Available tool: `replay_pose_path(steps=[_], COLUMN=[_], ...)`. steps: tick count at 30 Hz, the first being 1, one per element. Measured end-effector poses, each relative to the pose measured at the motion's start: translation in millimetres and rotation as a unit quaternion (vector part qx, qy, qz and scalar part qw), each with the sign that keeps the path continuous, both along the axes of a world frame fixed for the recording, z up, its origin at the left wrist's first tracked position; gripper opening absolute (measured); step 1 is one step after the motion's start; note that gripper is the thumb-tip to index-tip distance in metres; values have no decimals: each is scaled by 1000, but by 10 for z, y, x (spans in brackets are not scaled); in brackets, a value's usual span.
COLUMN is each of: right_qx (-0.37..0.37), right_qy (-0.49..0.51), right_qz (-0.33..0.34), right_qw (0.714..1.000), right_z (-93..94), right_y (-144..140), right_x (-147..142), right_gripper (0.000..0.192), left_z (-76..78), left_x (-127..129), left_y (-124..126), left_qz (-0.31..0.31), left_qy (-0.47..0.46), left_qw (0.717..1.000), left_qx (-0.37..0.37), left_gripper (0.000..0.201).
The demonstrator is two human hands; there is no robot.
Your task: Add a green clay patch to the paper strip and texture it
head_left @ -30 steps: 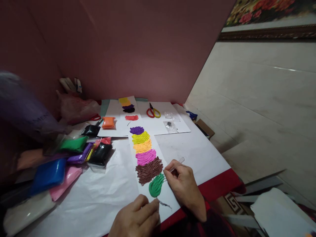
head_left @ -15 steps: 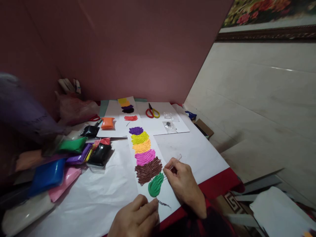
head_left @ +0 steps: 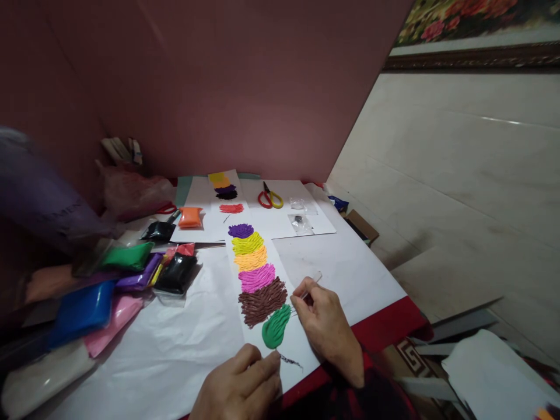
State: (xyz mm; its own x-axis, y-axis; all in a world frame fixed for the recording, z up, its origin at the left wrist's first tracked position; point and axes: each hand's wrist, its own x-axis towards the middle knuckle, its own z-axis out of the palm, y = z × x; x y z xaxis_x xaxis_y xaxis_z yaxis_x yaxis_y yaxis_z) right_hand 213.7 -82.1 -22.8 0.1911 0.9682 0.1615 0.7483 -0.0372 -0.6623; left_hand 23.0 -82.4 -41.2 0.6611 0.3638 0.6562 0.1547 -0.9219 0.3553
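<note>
1) My right hand (head_left: 327, 324) pinches clear rod (head_left: 318, 277): probably light, stiff
2) Green clay (head_left: 275, 331) on paper strip (head_left: 294, 343): likely soft; hold strip's edge
3) Left hand (head_left: 240, 382) bunched beside, can't tell its grip

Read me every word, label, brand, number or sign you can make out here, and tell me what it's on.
"MEN": faint, on the lavender object at far left; anything before it is blurred.
Dark marks beside the green clay on the paper strip: too small to read.
Nothing else is legible.
</note>
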Motion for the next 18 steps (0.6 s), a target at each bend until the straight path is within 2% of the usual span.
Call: replay_pose_path(steps=[8, 18], right_qx=[32, 46], right_qy=[0, -19], right_qz=[34, 17], right_qw=[999, 999], right_z=[-1, -40], right_y=[-13, 3], right_x=[20, -17], right_gripper=[17, 18], left_z=[13, -5], left_x=[5, -4], left_y=[11, -12], left_qz=[1, -6], left_qy=[-14, -2], left_qw=[1000, 1000], left_qx=[-2, -19], left_gripper=[25, 23])
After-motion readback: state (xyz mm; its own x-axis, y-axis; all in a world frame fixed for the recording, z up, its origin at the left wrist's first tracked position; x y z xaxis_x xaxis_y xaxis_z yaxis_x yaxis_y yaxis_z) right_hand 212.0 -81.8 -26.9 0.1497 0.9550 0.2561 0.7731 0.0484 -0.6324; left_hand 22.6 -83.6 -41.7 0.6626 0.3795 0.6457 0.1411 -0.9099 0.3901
